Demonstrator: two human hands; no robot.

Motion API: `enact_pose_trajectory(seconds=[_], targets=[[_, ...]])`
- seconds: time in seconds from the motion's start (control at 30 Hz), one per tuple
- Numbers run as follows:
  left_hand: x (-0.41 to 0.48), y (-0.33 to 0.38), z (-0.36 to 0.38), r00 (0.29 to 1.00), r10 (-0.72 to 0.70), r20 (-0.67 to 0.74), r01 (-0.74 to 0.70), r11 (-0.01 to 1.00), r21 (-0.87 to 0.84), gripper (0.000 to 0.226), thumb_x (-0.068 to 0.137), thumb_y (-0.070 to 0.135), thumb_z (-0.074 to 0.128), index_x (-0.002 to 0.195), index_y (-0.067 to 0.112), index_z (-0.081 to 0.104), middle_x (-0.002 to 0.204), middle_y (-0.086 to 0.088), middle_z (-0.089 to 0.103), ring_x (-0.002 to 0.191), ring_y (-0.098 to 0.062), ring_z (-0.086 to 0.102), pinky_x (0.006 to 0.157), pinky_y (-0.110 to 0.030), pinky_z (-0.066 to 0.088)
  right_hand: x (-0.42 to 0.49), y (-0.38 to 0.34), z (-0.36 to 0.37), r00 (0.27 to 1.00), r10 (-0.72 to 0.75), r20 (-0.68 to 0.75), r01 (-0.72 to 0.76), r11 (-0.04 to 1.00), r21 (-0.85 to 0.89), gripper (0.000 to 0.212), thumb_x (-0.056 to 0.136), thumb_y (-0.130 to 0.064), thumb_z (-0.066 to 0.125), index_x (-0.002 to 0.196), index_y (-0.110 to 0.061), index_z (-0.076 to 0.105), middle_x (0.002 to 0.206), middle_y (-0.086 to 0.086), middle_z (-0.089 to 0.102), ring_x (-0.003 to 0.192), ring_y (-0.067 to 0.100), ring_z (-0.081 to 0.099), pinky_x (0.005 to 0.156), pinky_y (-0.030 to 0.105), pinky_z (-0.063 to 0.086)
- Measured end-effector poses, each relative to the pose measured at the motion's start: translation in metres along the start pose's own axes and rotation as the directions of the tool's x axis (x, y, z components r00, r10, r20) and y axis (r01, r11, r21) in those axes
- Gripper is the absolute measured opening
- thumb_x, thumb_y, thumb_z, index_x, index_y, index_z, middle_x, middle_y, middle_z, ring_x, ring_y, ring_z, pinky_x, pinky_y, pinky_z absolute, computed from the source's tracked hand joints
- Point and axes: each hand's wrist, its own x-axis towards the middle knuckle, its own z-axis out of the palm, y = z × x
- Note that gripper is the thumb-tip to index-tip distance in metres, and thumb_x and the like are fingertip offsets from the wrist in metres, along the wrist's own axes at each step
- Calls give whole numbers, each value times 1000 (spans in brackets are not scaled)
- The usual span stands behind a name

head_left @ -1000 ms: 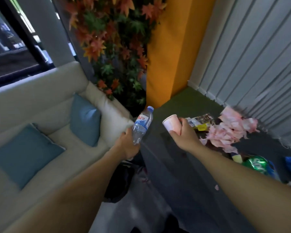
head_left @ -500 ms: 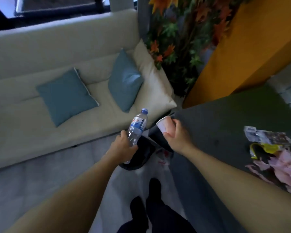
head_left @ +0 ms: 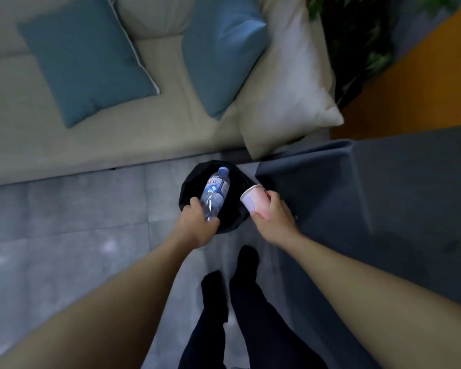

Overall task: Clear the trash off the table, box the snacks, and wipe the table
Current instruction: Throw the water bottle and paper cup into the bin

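My view has swung down onto the black trash bin [head_left: 190, 179], centre frame. My left hand [head_left: 194, 227] grips a water bottle [head_left: 214, 193] above it, my right hand [head_left: 273, 219] a paper cup [head_left: 253, 199]; next, I'd drop both in.

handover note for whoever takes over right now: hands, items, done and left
Left hand grips the water bottle, cap pointing into the black bin.
Right hand grips the paper cup at the bin's edge, beside the grey-covered table.
Done: both at the bin, neither dropped yet.
Left: release both, then check the table, mostly out of view, for trash, snacks, wiping.
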Motion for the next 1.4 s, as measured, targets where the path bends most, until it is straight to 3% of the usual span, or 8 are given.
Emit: enact_pose_trajectory(seconds=[0.2,0.33,0.57,0.87,1.03,1.4], targets=[[56,-20,35,999,-33,25,34,999,-22,48,92,39,59,121,5,43,122,-20,58,108,-38,58,78,-37,41,51,6,42,999,11,42,-10,1000,-18,69,91,-37,63,148,-18,29,147,13,42,133,32,42,99,36,33],[73,-23,46,999,-9,47,12,999,-51,63,96,37,58,142,1,36,143,-22,48,130,-37,48,98,-37,39,73,5,59,991,6,136,-6,1000,0,87,89,-48,65,155,-18,16,153,13,35,138,31,38,106,40,34],[71,-31,32,994,74,80,-75,997,8,73,96,47,51,154,10,25,154,-14,40,139,-31,42,113,-46,39,67,4,51,983,-21,184,27,999,-28,81,94,-52,56,158,-20,17,160,7,28,146,26,28,116,39,28],[33,6,-35,970,243,-19,-229,936,269,69,102,48,37,159,15,17,161,-11,28,146,-31,29,119,-47,26,29,-30,-11,983,-168,74,178,969,-173,75,95,-62,44,156,-23,24,161,-1,27,148,22,23,119,43,25],[2,32,-77,944,327,-37,-284,867,410,70,102,53,31,160,19,11,166,-11,16,153,-28,14,124,-47,14,-3,-54,-48,975,-218,29,218,939,-266,79,94,-69,35,158,-26,19,166,-1,12,153,22,8,122,45,12],[-108,85,-145,876,476,-83,-358,754,550,71,102,57,26,161,23,7,168,-7,6,154,-26,6,124,-48,7,-110,-80,-135,951,-284,-123,219,898,-381,83,93,-75,25,159,-24,15,168,0,0,153,24,-9,122,50,-6]])
